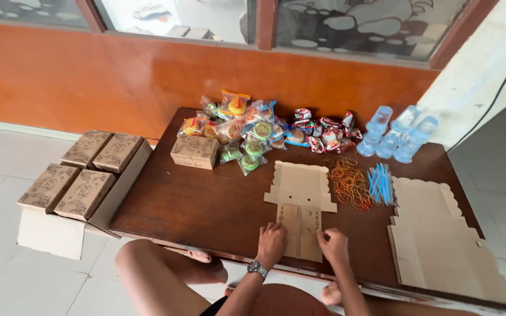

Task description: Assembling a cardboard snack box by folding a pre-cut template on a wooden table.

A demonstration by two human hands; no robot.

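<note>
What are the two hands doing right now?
Left hand: fingers pressed on the flat cardboard box.
Right hand: fingers curled, pressing the same cardboard.
</note>
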